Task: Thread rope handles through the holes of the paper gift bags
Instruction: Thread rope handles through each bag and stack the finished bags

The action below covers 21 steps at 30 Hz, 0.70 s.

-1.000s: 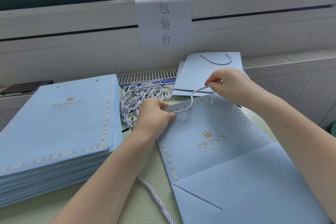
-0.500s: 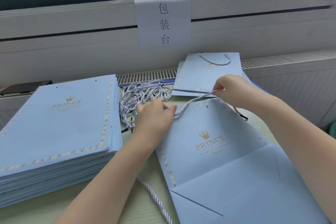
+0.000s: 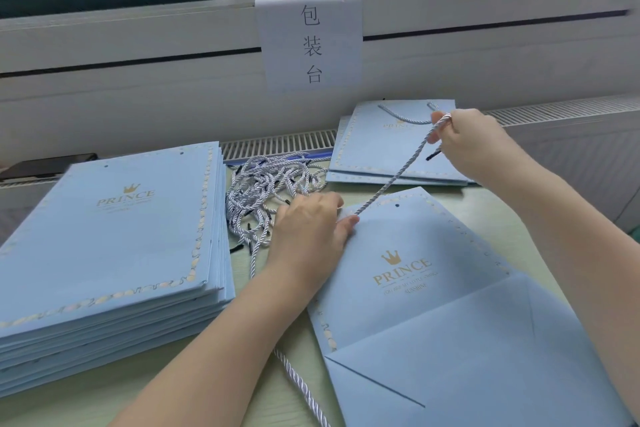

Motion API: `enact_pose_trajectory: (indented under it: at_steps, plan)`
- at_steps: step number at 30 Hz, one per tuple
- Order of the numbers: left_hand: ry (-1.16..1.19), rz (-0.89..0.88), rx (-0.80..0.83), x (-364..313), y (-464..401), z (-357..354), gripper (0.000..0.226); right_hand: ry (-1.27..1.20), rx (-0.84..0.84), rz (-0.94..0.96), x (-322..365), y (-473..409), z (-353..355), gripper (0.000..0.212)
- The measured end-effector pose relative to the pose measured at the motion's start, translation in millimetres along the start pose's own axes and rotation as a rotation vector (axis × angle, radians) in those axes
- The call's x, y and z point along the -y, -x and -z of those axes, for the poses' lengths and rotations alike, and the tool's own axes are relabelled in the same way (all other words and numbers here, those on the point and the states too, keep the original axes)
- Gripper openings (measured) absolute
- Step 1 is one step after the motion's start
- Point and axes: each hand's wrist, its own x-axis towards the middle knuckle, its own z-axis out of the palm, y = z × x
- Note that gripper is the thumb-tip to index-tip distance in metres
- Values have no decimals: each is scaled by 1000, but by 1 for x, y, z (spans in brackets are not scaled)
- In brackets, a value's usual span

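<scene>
Pinching a taut rope handle (image 3: 398,173) near its black tip, the right hand (image 3: 474,146) draws it up from the flat blue gift bag (image 3: 433,288) on the table (image 3: 270,392), while the left hand (image 3: 308,236) grips that bag's top edge where the rope emerges.

Pale blue gift bag (image 3: 433,288) carries a gold crown, gold lettering and a pearly border; the twisted rope (image 3: 398,173) is white-and-lavender, black-tipped.
</scene>
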Motion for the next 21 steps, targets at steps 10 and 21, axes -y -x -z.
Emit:
enact_pose_trajectory:
  at_steps: [10,21]
  plan:
    - [-48,1,-196,9,-4,10,26,-184,308,187,11,12,-4,33]
    - [222,-114,-101,7,-3,-3,66,85,440,117,8,14,-27,28]
